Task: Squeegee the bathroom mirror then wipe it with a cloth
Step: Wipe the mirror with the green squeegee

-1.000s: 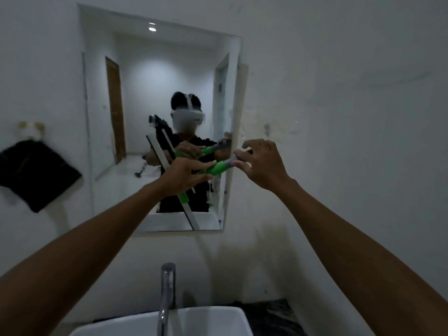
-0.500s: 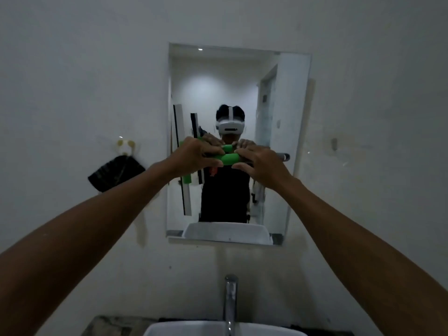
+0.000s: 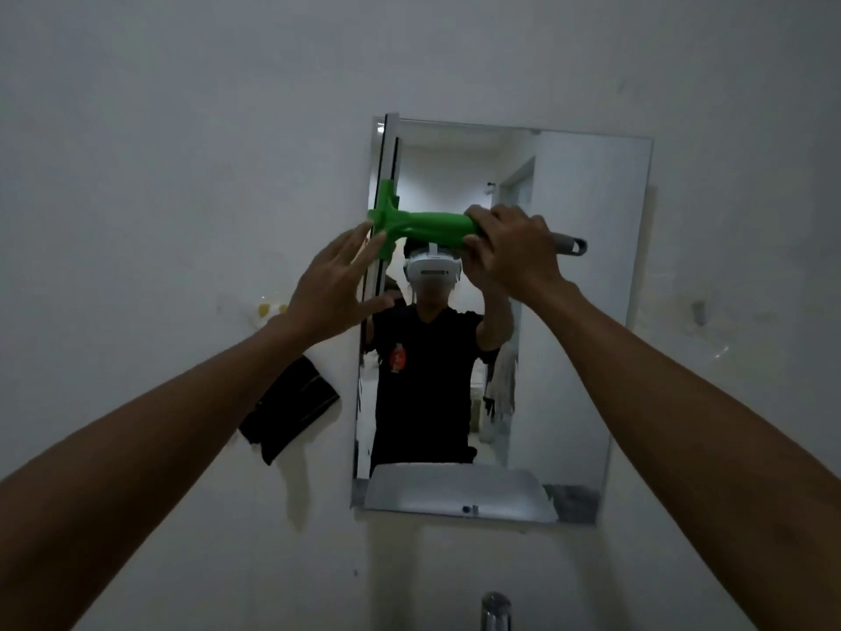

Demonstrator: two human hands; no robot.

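Observation:
The rectangular mirror [image 3: 578, 311] hangs on the white wall ahead of me. A green-handled squeegee [image 3: 428, 226] lies sideways across its upper part, with the blade standing upright along the mirror's left edge. My right hand [image 3: 514, 252] grips the handle near its grey end. Just below the blade's green head is my left hand [image 3: 334, 284], open with fingers spread, its fingertips beside or touching the head. A dark cloth [image 3: 291, 409] hangs on the wall left of the mirror, partly behind my left forearm.
A chrome tap [image 3: 496, 610] rises at the bottom edge below the mirror. A small hook fitting [image 3: 266, 309] sits on the wall above the cloth. Bare white wall surrounds the mirror on all sides.
My left hand has let go of the handle and opened. The squeegee has moved up and left, its blade now upright at the mirror's left edge. My view has swung left.

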